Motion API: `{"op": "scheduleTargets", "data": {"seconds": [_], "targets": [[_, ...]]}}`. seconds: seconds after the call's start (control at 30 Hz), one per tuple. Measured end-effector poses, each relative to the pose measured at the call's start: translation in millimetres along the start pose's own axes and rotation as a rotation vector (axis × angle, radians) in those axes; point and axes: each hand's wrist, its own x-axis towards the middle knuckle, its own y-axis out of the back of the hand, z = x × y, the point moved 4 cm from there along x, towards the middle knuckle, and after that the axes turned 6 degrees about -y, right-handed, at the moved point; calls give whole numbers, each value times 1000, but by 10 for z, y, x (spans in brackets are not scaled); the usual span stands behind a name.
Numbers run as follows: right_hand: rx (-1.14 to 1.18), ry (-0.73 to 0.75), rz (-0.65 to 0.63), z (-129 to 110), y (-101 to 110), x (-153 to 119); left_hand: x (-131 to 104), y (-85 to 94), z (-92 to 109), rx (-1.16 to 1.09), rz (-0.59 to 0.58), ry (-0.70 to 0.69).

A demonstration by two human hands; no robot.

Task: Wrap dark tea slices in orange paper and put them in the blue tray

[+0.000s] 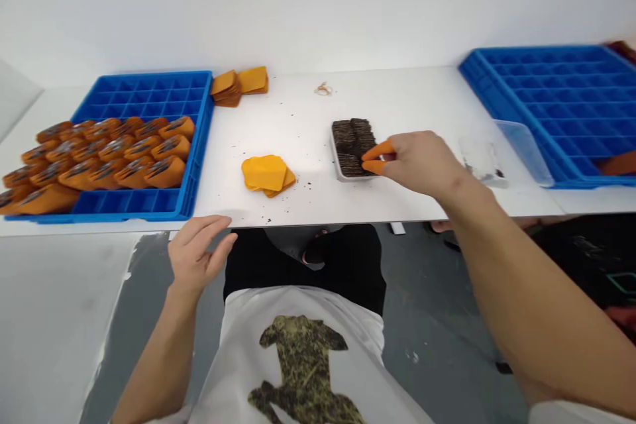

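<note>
My right hand [415, 160], with orange covers on its thumb and forefinger, is at the right side of a small white tray [342, 173]. Thin dark brown square pieces [350, 138] stand packed in rows inside that tray. The two covered fingertips pinch at the edge of a dark piece; how many pieces they grip is hidden. Just off the table's front edge, my left hand [199, 253] hovers with fingers apart and nothing in it. Nearest to it on the table lies a loose pile of yellow-orange flat pieces [268, 174].
At left, a blue divided tray [197, 165] holds rows of folded orange pouches [142, 149]. Stacked orange pieces [253, 81] lie by the wall, near a rubber-band-like loop [323, 89]. Another blue divided tray [534, 99] and a clear plastic container [527, 149] stand at right.
</note>
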Motion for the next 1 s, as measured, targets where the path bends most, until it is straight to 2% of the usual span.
{"op": "scheduleTargets", "data": {"seconds": [0.1,0.17,0.3,0.47,0.57,0.67,0.73,0.83,0.93,1.0], "targets": [[-96,-21,-96,-122,-50,185,110,-347,24,-29,-57,31],[-155,-22,-170,-173,-111,300,150,-443,11,-31,-75,47],[-179,-45,-263,-190,-220,468,146,-441,12,-43,-42,40],[-128,-62,-239,-150,-209,504,173,-384,25,-43,-35,76],[-93,-85,-205,-114,-144,494,321,-353,26,-52,-25,68],[10,-112,-118,-50,-42,468,601,-385,-39,-24,-58,98],[203,-191,-46,52,25,427,835,-481,-114,18,-148,100],[492,-377,16,304,44,338,1148,-726,-238,73,-396,51],[625,-523,24,593,-46,282,1315,-943,-353,102,-640,54],[711,-581,-5,755,-152,283,1354,-1013,-409,100,-742,81]]}}
